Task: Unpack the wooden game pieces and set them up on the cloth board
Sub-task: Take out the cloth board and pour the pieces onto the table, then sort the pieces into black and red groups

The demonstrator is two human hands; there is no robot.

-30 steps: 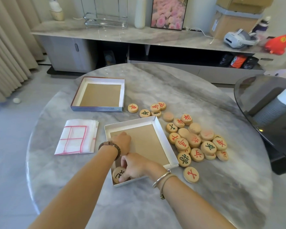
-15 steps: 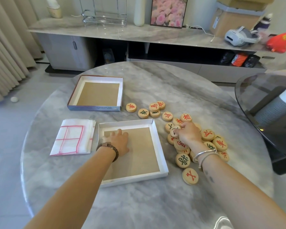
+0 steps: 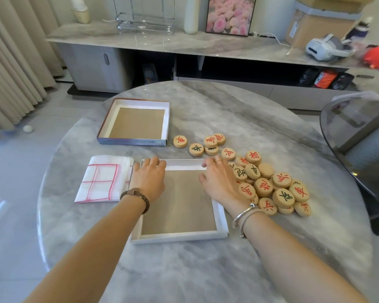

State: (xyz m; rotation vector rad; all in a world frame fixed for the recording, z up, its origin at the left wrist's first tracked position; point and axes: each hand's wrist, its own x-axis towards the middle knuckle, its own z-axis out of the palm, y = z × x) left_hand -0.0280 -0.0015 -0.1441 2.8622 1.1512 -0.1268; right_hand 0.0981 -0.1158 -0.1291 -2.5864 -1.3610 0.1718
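Note:
The near box tray lies open with a bare brown bottom and no pieces in it. My left hand rests on its far left corner, fingertips over the far rim. My right hand lies on its far right corner, fingers spread at the rim, thumb inside, holding nothing. Several round wooden game pieces with red or green characters lie heaped just right of the tray, and a few more pieces are scattered behind it. The folded white cloth board with red lines lies left of the tray.
A second open box half sits farther back on the round marble table. A dark glass tabletop overhangs at the right. Behind stands a long sideboard with a wire rack, a picture and boxes.
My right hand carried a piece from the tray to the heap, then came back to the tray's far right corner. My left hand slid to the far left corner.

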